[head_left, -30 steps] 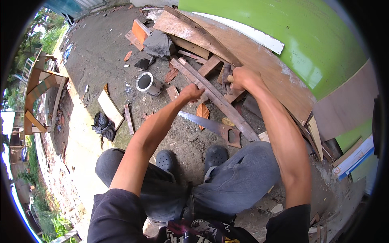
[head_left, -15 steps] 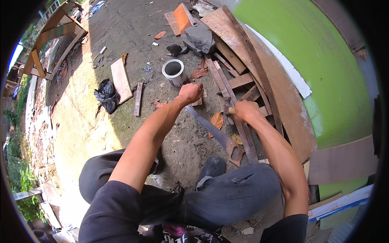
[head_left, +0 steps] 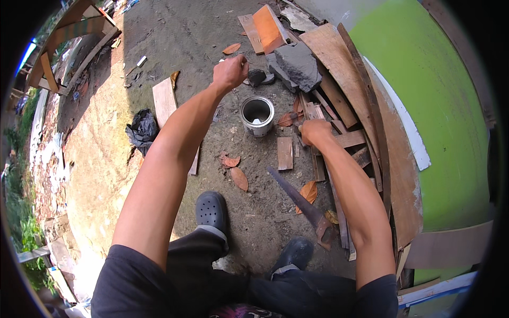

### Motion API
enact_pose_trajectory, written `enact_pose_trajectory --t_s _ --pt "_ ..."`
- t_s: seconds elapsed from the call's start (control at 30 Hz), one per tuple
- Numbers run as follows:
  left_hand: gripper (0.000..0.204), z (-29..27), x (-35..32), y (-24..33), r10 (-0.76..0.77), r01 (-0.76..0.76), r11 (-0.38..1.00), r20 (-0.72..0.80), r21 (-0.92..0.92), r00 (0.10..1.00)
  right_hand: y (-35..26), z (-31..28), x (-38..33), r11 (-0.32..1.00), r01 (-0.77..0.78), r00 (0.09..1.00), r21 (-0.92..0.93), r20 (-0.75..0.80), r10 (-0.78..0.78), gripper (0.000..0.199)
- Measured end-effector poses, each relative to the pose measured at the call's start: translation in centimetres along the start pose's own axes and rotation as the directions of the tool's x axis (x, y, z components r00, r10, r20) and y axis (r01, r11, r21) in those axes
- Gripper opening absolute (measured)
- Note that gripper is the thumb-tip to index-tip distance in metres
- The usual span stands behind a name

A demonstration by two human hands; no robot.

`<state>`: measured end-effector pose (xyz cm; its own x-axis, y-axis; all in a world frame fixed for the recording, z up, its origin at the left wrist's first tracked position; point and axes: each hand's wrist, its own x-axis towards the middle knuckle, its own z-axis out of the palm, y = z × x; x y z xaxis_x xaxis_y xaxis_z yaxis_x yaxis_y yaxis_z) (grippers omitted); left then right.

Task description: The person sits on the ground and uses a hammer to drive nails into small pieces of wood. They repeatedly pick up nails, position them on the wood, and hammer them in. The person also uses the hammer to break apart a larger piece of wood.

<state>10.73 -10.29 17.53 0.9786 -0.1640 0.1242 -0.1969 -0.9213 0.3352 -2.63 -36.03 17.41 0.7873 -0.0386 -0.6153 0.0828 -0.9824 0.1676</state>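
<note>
Past the metal can [head_left: 258,129], my left hand [head_left: 230,73] is closed with its arm stretched far forward. Whatever its fingers hold, if anything, is hidden. A small white piece [head_left: 221,61] lies against its left edge. My right hand [head_left: 317,131] is closed around a short handle, seemingly a hammer's, mostly covered by the fingers. It hovers over the wooden strips [head_left: 318,167] at the right. Between my hands the open can stands upright on the ground. A short wood block [head_left: 284,153] lies below the can, and a handsaw [head_left: 303,204] lies nearer my feet.
Stacked boards [head_left: 339,90] and a grey rock [head_left: 296,66] lie at the right, before a green panel [head_left: 440,116]. A black plastic bag [head_left: 142,131] and a pale plank [head_left: 165,100] lie at the left. Dry leaves [head_left: 239,179] are scattered about.
My left hand has moved forward and left, past the can. The right hand has also moved forward, still closed on the handle. My view has shifted, and both shoes now show.
</note>
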Motion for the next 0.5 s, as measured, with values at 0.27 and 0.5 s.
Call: enact_pose_trajectory --t_s 0.27,0.5 --pt "0.033 7.9 5.8 -8.6 -0.373 0.389 0.907 0.120 -0.162 0.920 -0.5 -4.2 4.5 0.998 0.018 0.998 0.057 0.053 -0.021 0.032" --pt "0.036 17.3 14.2 -8.6 -0.458 0.515 0.709 0.242 -0.481 0.856 -1.5 -6.7 5.9 0.998 -0.017 0.995 0.064 0.101 0.011 0.029"
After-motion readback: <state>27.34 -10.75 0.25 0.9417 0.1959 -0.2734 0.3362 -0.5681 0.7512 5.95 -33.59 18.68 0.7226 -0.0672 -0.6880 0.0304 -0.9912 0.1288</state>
